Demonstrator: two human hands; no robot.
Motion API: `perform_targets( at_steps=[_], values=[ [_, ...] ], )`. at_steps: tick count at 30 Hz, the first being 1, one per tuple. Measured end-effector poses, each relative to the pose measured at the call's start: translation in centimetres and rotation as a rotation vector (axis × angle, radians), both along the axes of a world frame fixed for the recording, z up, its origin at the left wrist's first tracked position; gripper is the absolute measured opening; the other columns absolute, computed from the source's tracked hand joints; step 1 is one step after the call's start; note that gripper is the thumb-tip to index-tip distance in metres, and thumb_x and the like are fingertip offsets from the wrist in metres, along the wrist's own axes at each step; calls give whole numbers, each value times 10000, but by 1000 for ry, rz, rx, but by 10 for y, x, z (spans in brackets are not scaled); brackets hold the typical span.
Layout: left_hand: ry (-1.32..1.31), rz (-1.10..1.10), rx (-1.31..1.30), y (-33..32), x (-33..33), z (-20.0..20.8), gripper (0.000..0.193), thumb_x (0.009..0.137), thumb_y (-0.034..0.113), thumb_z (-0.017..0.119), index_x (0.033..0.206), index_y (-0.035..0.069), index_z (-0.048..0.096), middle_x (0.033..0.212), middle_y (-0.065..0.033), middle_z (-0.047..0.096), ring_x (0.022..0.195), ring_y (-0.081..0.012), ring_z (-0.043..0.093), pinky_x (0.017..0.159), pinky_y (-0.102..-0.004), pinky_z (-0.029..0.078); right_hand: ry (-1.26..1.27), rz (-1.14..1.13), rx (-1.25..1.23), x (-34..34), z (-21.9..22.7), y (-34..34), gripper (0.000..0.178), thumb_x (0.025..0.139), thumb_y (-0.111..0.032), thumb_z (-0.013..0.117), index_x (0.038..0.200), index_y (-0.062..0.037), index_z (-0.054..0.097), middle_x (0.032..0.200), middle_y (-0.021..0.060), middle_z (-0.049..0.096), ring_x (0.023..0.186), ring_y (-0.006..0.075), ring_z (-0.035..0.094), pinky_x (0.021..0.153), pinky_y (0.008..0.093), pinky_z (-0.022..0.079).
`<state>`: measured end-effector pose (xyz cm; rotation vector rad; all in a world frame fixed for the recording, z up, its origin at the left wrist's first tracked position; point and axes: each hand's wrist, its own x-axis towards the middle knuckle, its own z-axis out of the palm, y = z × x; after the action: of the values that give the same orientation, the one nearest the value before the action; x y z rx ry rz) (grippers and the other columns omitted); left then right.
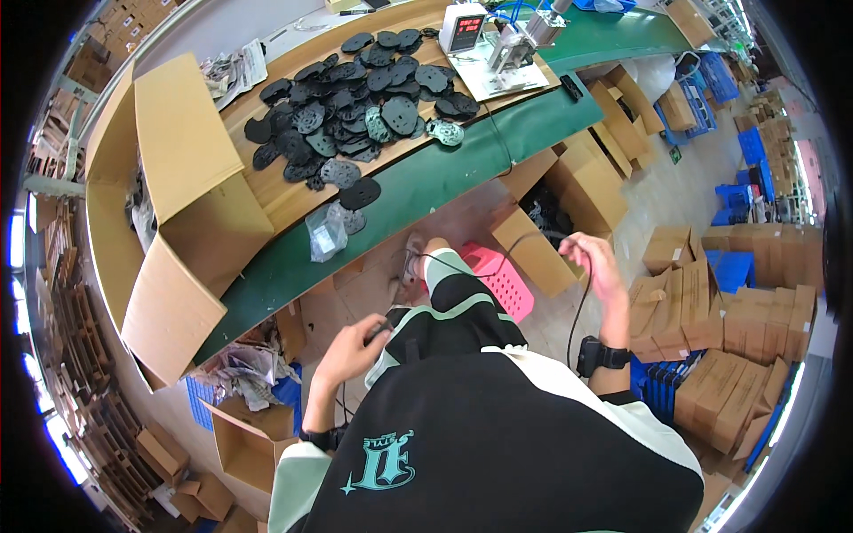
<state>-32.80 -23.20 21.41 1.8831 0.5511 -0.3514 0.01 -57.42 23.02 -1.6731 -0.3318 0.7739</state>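
A seated person's right hand (593, 263) pinched a thin black cable (498, 258) above a pink stool (503, 279), fingers closed on it; the left hand (348, 351) gripped the cable's lower end at the knee. Behind, an open cardboard box (569, 200) held black flat parts (553, 218); more covered the workbench (267, 191).

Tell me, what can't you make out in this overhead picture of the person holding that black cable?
- Left hand: its grip on the cable is too small to judge.
- Cable ends: lost behind the knee and shirt.
- Open cardboard box: contents hidden by its flaps.
- Small press machine: display too small to read.
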Motion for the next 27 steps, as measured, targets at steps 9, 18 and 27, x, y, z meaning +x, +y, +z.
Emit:
perform_targets(
  at_steps=[9, 18, 27],
  values=[
    [-84, -436, -500, -23, 129, -5, 194, 979, 207, 593, 929, 20, 602, 702, -109, 567, 655, -203, 572, 639, -330, 459, -271, 880, 207, -22, -92, 158, 264, 817, -8, 516, 1077, -4, 558, 1251, 201, 485, 1209, 323, 489, 1025, 403, 404],
    [-127, -44, -855, -75, 148, -252, 182, 998, 115, 538, 989, -17, 662, 860, -80, 685, 786, -137, 620, 734, -299, 483, 664, 1507, 13, 42, -350, 74, 222, 923, -97, 422, 974, 3, 614, 972, 43, 594, 674, 130, 568, 584, 287, 479],
    [263, 166, -372, -207, 107, -334, 336, 994, 337, 570, 1059, 39, 711, 686, -40, 661, 622, -96, 592, 584, -273, 470, 200, 1244, -410, 60, -369, -41, 210, 896, -99, 431, 926, -29, 627, 837, 116, 736, 757, 220, 708, 733, 361, 547]
  ],
)
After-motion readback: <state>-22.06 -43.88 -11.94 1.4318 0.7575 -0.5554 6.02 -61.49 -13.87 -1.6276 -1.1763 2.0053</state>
